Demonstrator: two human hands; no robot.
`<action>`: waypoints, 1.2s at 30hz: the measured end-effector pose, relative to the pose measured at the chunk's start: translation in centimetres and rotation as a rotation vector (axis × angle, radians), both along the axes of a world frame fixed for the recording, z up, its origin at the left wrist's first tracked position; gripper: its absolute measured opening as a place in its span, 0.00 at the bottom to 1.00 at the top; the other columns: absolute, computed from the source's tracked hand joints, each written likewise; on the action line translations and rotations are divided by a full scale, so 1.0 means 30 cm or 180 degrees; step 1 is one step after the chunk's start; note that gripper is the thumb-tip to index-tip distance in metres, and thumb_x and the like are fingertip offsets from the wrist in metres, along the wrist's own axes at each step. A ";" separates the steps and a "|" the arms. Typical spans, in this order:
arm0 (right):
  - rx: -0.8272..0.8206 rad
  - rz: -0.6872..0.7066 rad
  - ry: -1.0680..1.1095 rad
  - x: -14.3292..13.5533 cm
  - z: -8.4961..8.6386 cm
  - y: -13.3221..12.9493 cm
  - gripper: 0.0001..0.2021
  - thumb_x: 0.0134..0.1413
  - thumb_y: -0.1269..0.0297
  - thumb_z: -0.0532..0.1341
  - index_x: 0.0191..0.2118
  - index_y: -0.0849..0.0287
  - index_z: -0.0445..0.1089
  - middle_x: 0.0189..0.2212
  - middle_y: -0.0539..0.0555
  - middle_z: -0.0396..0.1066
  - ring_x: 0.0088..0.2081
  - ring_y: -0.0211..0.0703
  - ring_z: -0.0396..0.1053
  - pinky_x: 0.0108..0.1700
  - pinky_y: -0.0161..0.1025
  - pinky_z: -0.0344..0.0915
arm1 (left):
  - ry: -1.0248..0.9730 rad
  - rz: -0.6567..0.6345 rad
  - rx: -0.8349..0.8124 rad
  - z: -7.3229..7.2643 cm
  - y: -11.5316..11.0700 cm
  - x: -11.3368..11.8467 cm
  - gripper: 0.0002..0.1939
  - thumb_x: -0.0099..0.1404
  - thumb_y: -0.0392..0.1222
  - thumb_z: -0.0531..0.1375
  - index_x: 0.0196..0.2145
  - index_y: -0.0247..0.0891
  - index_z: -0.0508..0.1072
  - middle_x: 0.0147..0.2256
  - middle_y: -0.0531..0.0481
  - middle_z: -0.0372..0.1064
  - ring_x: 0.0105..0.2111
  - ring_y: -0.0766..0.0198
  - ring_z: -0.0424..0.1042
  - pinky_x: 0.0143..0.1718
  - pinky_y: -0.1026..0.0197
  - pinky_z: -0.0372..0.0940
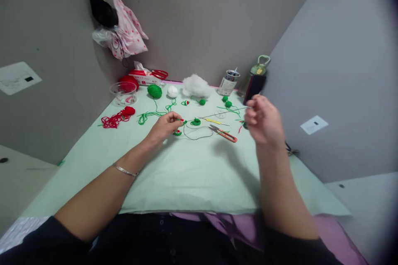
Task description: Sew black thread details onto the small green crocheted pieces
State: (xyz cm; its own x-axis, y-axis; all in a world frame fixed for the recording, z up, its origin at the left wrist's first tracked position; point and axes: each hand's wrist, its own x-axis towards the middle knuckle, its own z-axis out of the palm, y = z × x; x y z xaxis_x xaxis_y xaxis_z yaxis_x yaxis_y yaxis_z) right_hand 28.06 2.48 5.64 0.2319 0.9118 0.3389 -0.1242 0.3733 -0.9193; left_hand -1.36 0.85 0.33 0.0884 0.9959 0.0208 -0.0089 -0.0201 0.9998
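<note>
My left hand (168, 126) pinches a small red and green crocheted piece (184, 122) at the middle of the table. A dark thread (222, 112) runs taut from that piece to my right hand (263, 118), which is raised at the right with its fingers closed on the thread. Whether it also holds a needle is too small to tell. A slack dark loop (197, 138) hangs below. Another red and green piece (177, 133) lies under my left fingers. Nearby are a green yarn piece (195, 122), a yellow crochet hook (213, 121) and orange-handled snips (226, 134).
Red yarn (116, 119), a plastic tub (124, 94) and a tissue box (144, 78) sit at the left. Behind are a green ball (154, 91), white stuffing (196, 86), a can (228, 83) and a bottle (258, 76). Walls enclose the table (186, 186).
</note>
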 end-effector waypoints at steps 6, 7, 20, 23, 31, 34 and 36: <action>0.0510 -0.1399 0.0387 0.266 0.022 0.094 0.13 0.49 0.60 0.68 0.31 0.52 0.61 0.22 0.45 0.55 0.20 0.31 0.50 0.21 0.32 0.44 | -0.0206 0.0106 0.0116 0.017 0.009 -0.028 0.10 0.52 0.42 0.65 0.30 0.37 0.70 0.21 0.58 0.58 0.21 0.70 0.54 0.24 0.64 0.49; 0.0520 -0.1380 0.0290 0.251 0.016 0.095 0.11 0.50 0.61 0.67 0.33 0.52 0.63 0.22 0.45 0.56 0.20 0.31 0.50 0.22 0.33 0.44 | -0.0188 0.0064 0.0114 0.016 0.005 -0.022 0.10 0.52 0.42 0.65 0.30 0.37 0.70 0.21 0.58 0.58 0.21 0.70 0.55 0.24 0.64 0.49; 0.0729 0.0674 -0.2896 -0.318 -0.149 -0.104 0.03 0.59 0.66 0.64 0.35 0.57 0.76 0.29 0.50 0.66 0.27 0.36 0.62 0.33 0.37 0.59 | 0.0209 -0.0356 0.0281 0.001 -0.044 0.038 0.10 0.57 0.45 0.64 0.33 0.37 0.71 0.26 0.56 0.64 0.25 0.69 0.60 0.28 0.63 0.54; 0.0638 0.0829 -0.2632 -0.282 -0.123 -0.091 0.05 0.59 0.66 0.63 0.32 0.58 0.76 0.29 0.51 0.68 0.28 0.37 0.63 0.33 0.37 0.59 | 0.0216 -0.0302 0.0262 0.007 -0.040 0.035 0.11 0.56 0.45 0.65 0.33 0.37 0.70 0.25 0.56 0.64 0.25 0.68 0.60 0.28 0.63 0.54; 0.0726 0.0686 0.0248 -0.048 0.033 -0.042 0.14 0.45 0.51 0.73 0.28 0.52 0.72 0.26 0.48 0.62 0.23 0.34 0.52 0.24 0.35 0.53 | 0.0843 0.0313 0.0528 -0.031 0.013 -0.005 0.07 0.53 0.40 0.63 0.31 0.39 0.69 0.26 0.55 0.65 0.26 0.66 0.62 0.30 0.61 0.58; 0.1073 0.0539 0.0573 0.033 0.071 -0.042 0.12 0.49 0.54 0.71 0.27 0.51 0.70 0.26 0.48 0.58 0.23 0.36 0.50 0.24 0.37 0.54 | 0.1034 0.0360 0.0614 -0.040 0.017 -0.005 0.07 0.53 0.39 0.63 0.32 0.39 0.70 0.26 0.55 0.65 0.25 0.66 0.61 0.30 0.61 0.57; 0.1143 0.0474 0.0487 0.062 0.080 -0.044 0.10 0.53 0.55 0.69 0.28 0.50 0.70 0.25 0.48 0.56 0.23 0.36 0.51 0.25 0.37 0.54 | 0.0830 0.0199 0.0545 -0.036 0.010 0.000 0.08 0.54 0.40 0.64 0.32 0.39 0.71 0.27 0.55 0.66 0.25 0.67 0.63 0.30 0.61 0.58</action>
